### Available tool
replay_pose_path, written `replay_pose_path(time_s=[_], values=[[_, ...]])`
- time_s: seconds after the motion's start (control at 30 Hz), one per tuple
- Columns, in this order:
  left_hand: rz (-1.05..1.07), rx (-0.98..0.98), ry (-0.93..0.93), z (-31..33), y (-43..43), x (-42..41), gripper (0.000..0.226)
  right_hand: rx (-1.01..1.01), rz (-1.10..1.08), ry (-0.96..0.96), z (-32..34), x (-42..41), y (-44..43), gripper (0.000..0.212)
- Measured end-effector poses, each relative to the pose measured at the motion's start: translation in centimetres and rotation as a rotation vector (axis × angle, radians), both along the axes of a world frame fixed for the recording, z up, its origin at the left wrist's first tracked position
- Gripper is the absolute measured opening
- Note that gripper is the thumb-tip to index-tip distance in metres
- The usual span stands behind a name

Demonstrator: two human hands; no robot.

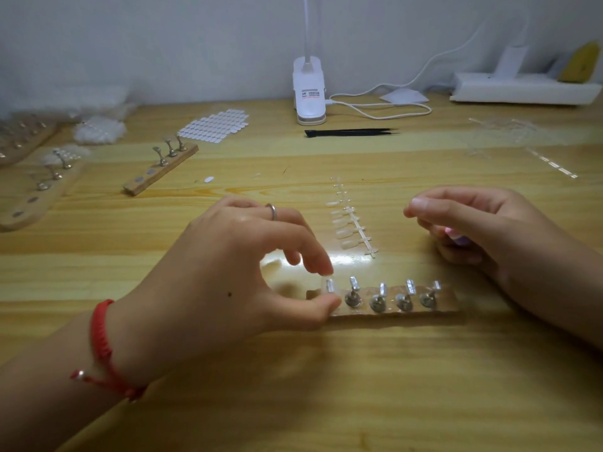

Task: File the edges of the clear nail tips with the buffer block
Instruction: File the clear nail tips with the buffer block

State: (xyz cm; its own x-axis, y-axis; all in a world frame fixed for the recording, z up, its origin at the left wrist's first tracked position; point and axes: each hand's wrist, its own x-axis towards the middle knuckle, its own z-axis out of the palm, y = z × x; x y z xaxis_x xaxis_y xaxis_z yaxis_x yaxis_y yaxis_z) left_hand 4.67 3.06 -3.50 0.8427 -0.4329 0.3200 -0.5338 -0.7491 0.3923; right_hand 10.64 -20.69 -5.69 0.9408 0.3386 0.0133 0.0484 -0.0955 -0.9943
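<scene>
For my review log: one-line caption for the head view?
Left hand pinches the leftmost stand; right hand holds a pinkish block.

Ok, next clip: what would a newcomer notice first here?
The left hand, with a red bracelet at the wrist, pinches the leftmost metal stand on the wooden holder at centre. The right hand is curled around a small pink-purple object. A strip of clear nail tips lies between them.
</scene>
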Motion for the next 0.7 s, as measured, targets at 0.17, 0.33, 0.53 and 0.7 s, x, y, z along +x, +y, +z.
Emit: replay_pose_path(time_s=[0.17,0.33,0.53,0.7], values=[[0.096,-0.203,0.122,1.0,0.6,0.8,0.044,0.003,0.005,-0.001,0.1,-0.1,0.0,0.028],[0.244,-0.064,0.170,-0.4,0.1,4.8,0.035,-0.012,-0.001,-0.001,0.0,0.0,-0.1,0.025],[0.303,0.086,0.185,-1.5,-0.7,8.0,0.030,-0.014,0.008,-0.002,0.0,-0.1,-0.2,0.026],[0.296,-0.010,0.099,-1.2,-0.3,7.9,0.022,-0.015,0.010,-0.007,0.0,-0.1,-0.3,0.038]])
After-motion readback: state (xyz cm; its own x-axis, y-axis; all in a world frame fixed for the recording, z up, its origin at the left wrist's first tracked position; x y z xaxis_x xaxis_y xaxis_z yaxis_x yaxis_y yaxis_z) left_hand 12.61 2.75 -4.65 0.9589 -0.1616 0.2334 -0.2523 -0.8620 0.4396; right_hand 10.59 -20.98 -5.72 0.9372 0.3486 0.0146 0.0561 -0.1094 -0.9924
